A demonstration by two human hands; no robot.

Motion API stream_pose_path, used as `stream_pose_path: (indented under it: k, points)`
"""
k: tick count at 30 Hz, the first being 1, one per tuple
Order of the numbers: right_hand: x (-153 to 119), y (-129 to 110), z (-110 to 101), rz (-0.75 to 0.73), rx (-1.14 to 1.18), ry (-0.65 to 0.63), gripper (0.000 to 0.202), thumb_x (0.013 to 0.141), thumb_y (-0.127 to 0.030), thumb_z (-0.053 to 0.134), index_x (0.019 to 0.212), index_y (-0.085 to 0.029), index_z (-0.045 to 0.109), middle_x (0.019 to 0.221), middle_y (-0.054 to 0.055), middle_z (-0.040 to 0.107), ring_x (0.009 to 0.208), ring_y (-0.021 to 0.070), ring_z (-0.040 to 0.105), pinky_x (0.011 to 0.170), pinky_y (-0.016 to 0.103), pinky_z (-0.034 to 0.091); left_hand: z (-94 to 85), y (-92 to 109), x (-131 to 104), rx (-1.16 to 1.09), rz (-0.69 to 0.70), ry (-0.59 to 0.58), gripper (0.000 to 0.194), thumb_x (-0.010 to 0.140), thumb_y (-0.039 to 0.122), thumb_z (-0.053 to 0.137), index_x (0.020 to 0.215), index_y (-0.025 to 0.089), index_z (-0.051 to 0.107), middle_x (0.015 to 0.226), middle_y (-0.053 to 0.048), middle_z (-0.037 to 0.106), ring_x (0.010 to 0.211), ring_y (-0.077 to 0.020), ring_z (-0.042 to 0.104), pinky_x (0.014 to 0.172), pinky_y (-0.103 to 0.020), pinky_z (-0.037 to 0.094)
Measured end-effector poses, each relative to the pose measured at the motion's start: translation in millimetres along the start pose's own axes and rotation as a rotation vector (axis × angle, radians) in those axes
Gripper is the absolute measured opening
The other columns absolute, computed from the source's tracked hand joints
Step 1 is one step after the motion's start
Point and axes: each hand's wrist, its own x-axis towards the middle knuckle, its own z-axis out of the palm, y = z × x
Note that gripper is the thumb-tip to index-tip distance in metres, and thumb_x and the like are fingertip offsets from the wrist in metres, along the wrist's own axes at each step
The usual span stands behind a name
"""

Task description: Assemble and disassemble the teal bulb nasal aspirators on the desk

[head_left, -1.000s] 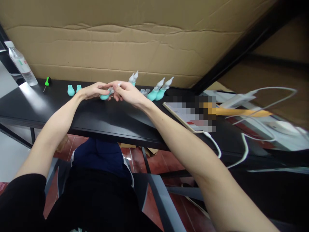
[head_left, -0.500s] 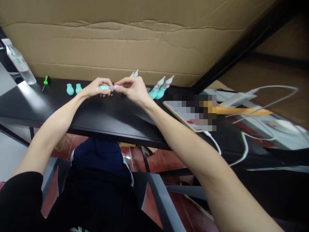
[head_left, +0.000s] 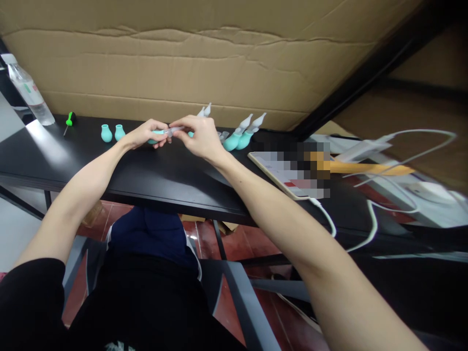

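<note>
Raised and turned sideways since a second ago, a teal bulb (head_left: 158, 132) hangs over the black tabletop (head_left: 164, 170) between a worker's left hand (head_left: 148, 134) and right hand (head_left: 200, 134).

From left, a plastic bottle (head_left: 29, 92), a green-handled tool (head_left: 69, 119) and two open-mouthed bulbs (head_left: 106, 133) line the table. The left hand's thumb and fingers are clamped around the teal bulb; the right hand's fingertips pinch a translucent piece (head_left: 174, 130) in line with its neck, though how firmly the parts join cannot be told. Behind the right hand, pale tips (head_left: 207, 110) rise, partly hidden. Next come small clear pieces (head_left: 224, 136), two tipped bulbs (head_left: 244, 140) side by side and, farther right, a partly pixelated flat device (head_left: 277, 174) with a white cable (head_left: 325, 215).
</note>
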Motion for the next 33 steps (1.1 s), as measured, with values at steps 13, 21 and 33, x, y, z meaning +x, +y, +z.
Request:
stream_pose_path:
  k: [13,21,33]
  points:
    - [2,27,44,0.119,-0.153,-0.178,0.081,0.113,-0.019,0.056,0.191,-0.001,0.043,0.156,0.029,0.085,0.142,0.0427,0.083,0.132,0.06,0.062,-20.9,-27,12,0.203,0.113,0.304,0.028,0.11,0.041,0.086,0.094,0.019,0.079,0.081,0.001,0.075,0.078,-0.0112,0.066,0.087,-0.026,0.053]
    - [8,30,40,-0.037,-0.337,-0.251,0.044,0.103,-0.004,0.056,0.12,-0.016,0.095,0.118,0.017,0.093,0.119,0.0367,0.086,0.115,0.049,0.064,-28.4,-34,18,0.135,0.076,0.388,0.011,0.106,0.028,0.079,0.112,0.018,0.082,0.1,-0.001,0.083,0.1,-0.0151,0.076,0.105,-0.029,0.055]
    - [10,24,-2,0.141,-0.343,-0.056,0.024,0.1,-0.009,0.074,0.112,-0.011,0.095,0.115,0.026,0.088,0.116,0.048,0.085,0.117,0.067,0.066,-44.3,-65,22,0.055,0.011,0.477,0.055,0.086,0.017,0.089,0.135,0.023,0.066,0.121,-0.01,0.085,0.118,-0.0264,0.084,0.12,-0.05,0.062]
